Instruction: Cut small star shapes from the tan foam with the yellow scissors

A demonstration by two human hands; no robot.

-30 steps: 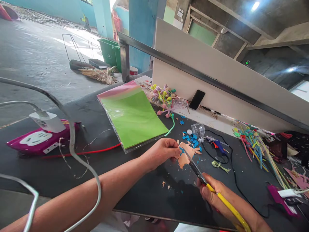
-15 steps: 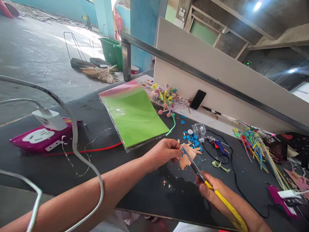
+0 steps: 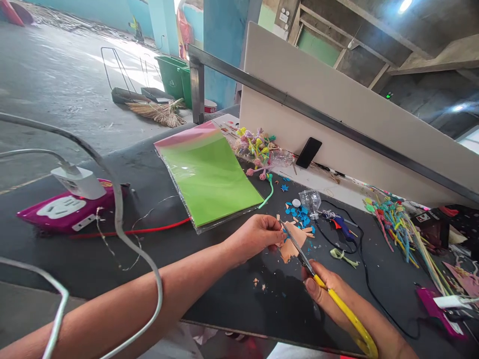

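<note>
Scissors (image 3: pixel 320 282), head view, sat in the right hand (image 3: pixel 342 291), fingers wrapped round the yellow handles, blades angled toward the left fingertips and nearly together (exact gap too fine to tell). Left hand (image 3: pixel 258 234) had thumb and finger pinched, no visible gap, on a blue bit (image 3: pixel 286 236), mostly hidden by the fingertips and right beside the blade tips. Orange paper (image 3: pixel 288 252) showed directly behind and below the blades; couldn't tell if anything touched it. Just past it on the dark table (image 3: pixel 269 309): blue scraps (image 3: pixel 303 217), white disc (image 3: pixel 296 203), clear bottle (image 3: pixel 310 199), glue gun (image 3: pixel 342 227). Green sheets (image 3: pixel 213 179) lay beyond the left forearm. Phone (image 3: pixel 309 152) leaned at the back, by the panel (image 3: pixel 292 117).
</note>
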